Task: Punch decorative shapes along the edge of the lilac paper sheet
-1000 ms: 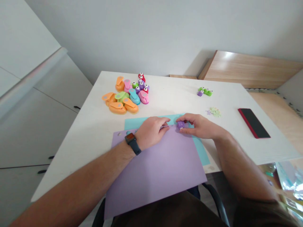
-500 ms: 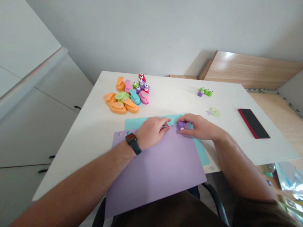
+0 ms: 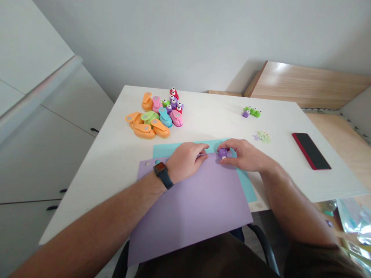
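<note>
A purple sheet of paper (image 3: 191, 208) hangs over the table's near edge, with punched holes along its far edge at the left. My left hand (image 3: 187, 160) pinches that far edge near the middle. Between the thumb and fingers of my right hand (image 3: 243, 154) is a small purple paper punch (image 3: 223, 153), set at the sheet's far edge toward the right corner. Whether the paper sits in its slot I cannot tell. Under the purple sheet lies a light blue sheet (image 3: 246, 185), showing at the far and right sides.
Large lever punches in orange, pink, green and blue (image 3: 165, 119) and several small punches (image 3: 173, 103) cluster at the back left. Small green and purple punches (image 3: 255, 112) stand at the back right, beyond paper cutouts (image 3: 263, 136). A dark, red-edged phone-like object (image 3: 311, 151) lies rightmost.
Almost nothing differs. My right hand and the purple punch appear a few pixels further right, and the view has shifted slightly.
</note>
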### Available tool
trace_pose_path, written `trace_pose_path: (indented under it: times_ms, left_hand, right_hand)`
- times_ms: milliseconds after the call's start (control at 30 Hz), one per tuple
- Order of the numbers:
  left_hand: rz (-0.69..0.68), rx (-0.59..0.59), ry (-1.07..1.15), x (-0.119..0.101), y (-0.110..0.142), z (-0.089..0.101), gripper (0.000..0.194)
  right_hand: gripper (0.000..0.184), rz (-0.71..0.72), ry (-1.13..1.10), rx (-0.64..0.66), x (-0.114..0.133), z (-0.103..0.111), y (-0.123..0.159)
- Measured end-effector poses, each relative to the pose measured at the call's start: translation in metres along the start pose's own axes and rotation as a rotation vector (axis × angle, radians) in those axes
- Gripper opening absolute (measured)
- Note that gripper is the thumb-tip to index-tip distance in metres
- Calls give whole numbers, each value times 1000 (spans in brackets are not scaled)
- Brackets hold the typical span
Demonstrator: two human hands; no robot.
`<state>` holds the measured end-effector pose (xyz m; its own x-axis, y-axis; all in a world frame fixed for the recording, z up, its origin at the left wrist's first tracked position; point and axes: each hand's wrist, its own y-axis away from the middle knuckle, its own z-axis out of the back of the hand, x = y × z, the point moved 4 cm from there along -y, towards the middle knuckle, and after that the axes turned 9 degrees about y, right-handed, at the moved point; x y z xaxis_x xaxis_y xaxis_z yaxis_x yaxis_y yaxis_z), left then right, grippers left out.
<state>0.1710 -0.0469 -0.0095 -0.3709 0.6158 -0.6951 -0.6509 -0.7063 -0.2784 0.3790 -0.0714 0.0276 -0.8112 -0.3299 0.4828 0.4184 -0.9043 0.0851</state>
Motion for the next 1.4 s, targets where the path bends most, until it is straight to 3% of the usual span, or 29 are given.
trace_pose_path:
  times_ms: [467, 1400]
  left_hand:
    - [-13, -5, -1, -1, 0, 0, 26]
    - [-12, 0, -12, 1, 0, -1, 27]
  right_hand:
    - [15, -59, 23, -20, 1, -6, -3]
    - [17, -16, 65, -49, 2, -6, -3]
